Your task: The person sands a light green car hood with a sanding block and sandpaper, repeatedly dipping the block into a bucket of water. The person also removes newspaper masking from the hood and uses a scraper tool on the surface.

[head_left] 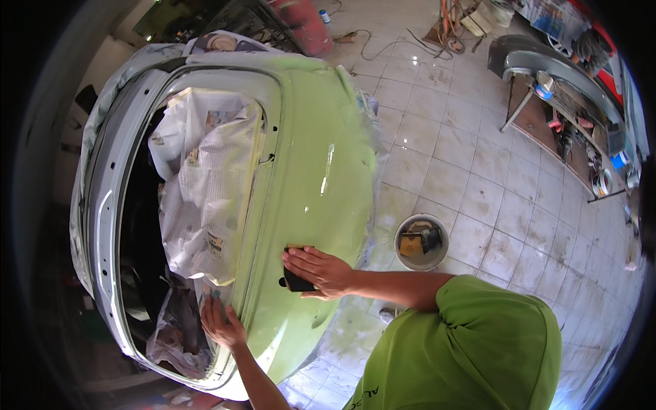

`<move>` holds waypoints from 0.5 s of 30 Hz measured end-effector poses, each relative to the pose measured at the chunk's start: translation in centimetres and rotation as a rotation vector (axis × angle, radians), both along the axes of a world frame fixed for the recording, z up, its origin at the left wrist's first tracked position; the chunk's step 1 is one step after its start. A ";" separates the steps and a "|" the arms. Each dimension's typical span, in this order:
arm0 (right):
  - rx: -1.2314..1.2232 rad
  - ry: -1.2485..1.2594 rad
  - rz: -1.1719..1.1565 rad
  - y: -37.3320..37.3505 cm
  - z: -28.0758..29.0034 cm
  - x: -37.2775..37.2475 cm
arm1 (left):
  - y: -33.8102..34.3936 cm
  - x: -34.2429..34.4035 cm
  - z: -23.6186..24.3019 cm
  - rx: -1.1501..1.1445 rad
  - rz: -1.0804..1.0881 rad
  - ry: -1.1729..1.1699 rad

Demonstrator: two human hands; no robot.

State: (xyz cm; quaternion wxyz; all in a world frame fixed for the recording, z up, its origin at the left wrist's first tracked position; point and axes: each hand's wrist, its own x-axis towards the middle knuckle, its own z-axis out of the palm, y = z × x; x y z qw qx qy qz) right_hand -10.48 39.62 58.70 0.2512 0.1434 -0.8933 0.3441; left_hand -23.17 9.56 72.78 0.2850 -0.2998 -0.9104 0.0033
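My right hand (321, 272) lies over a black sandpaper sheet (299, 282) and presses it on the light green car panel (318, 102). A tan edge of a block or pad shows past the fingertips; the rest is under the palm. My left hand (222, 324) rests on the lower rim of the car's window opening, fingers stretched out over clear plastic, with nothing held in it. Newspaper masking (208, 184) covers much of the opening beside it. Wet-looking bright reflections run along the green panel.
A round bucket (421, 268) with a tan block and dark pieces stands on the tiled floor (471, 174) right of the car. Farther right, a low bench (543, 126) carries tools, cans and a grey bumper (526, 53). Cables (393, 42) lie on the floor at the back.
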 end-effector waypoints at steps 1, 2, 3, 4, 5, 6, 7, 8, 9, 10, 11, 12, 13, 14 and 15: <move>0.057 0.072 -0.018 1.9 -1.6 -0.7 | -0.3 -0.2 0.0 -0.003 -0.013 0.006; 0.119 0.147 -0.029 5.1 -2.5 -2.2 | -0.7 -0.3 -0.1 -0.003 -0.019 0.015; 0.121 0.108 -0.147 8.9 -2.1 -4.2 | -1.5 -0.2 -0.2 -0.012 -0.013 0.022; -0.305 -0.042 -0.255 12.3 0.2 -5.5 | -2.0 -0.1 -0.3 -0.011 0.000 0.024; -0.640 -0.042 -0.293 16.3 2.4 -7.0 | -2.3 0.1 -0.3 -0.016 0.002 0.020; -0.695 0.159 -0.434 20.2 3.0 -9.1 | -1.6 0.1 -0.3 -0.013 -0.015 0.017; -0.693 0.129 -0.603 25.0 2.6 -11.2 | 0.0 -0.4 -0.1 0.009 -0.055 0.007; -0.920 -0.200 -0.675 30.7 2.5 -12.7 | 1.6 -1.4 0.0 0.024 -0.102 0.010; -0.860 -0.334 -0.632 30.6 2.8 -13.1 | 1.1 -1.2 -0.2 0.027 -0.093 0.012; -0.708 -0.151 -0.688 28.9 2.6 -13.2 | 0.7 -1.1 -0.2 0.033 -0.090 0.016; -0.546 0.036 -0.760 26.7 1.3 -12.9 | 1.4 -1.1 -0.1 0.021 -0.075 0.018; -0.371 0.217 -0.807 23.7 0.4 -12.4 | 1.4 -1.1 0.0 0.012 -0.075 0.028; -0.421 0.115 -0.683 16.9 0.5 -10.7 | -0.5 -0.3 -0.2 -0.008 -0.038 0.025; -0.368 0.048 -0.607 11.6 -0.3 -8.5 | -0.6 -0.2 -0.2 -0.017 -0.041 0.030; -0.073 -0.223 -0.476 5.9 1.4 -5.0 | -1.6 0.4 -0.4 -0.022 -0.019 0.026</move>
